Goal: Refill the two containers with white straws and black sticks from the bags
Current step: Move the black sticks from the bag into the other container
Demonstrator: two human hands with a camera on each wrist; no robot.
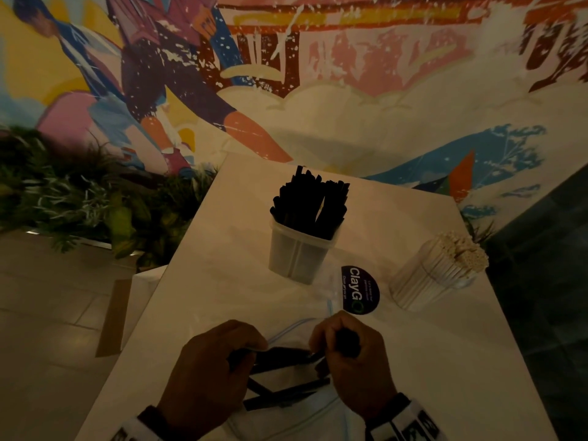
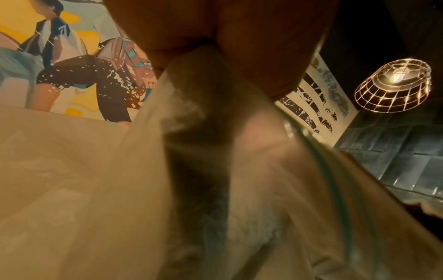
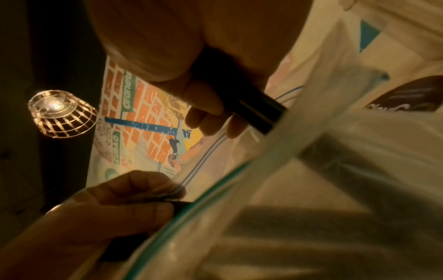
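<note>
A clear tub (image 1: 299, 249) packed with black sticks (image 1: 310, 198) stands mid-table. To its right is a clear container of white straws (image 1: 437, 272). A clear zip bag (image 1: 286, 418) lies at the front edge with a few black sticks (image 1: 283, 393) inside. My left hand (image 1: 251, 348) pinches the bag's open rim. My right hand (image 1: 331, 348) grips a bundle of black sticks (image 1: 348, 342) at the bag's mouth. In the right wrist view the bundle (image 3: 254, 108) pokes out of my curled fingers (image 3: 206, 106) above the bag's rim (image 3: 215, 185). Bag plastic (image 2: 215, 170) fills the left wrist view.
A round dark ClayGo sticker (image 1: 360, 289) lies on the white table (image 1: 429, 361) between the containers and the bag. Green plants (image 1: 79, 202) stand left of the table, below a painted mural wall. Dark tiles are on the right. A wire lamp (image 2: 393, 85) hangs overhead.
</note>
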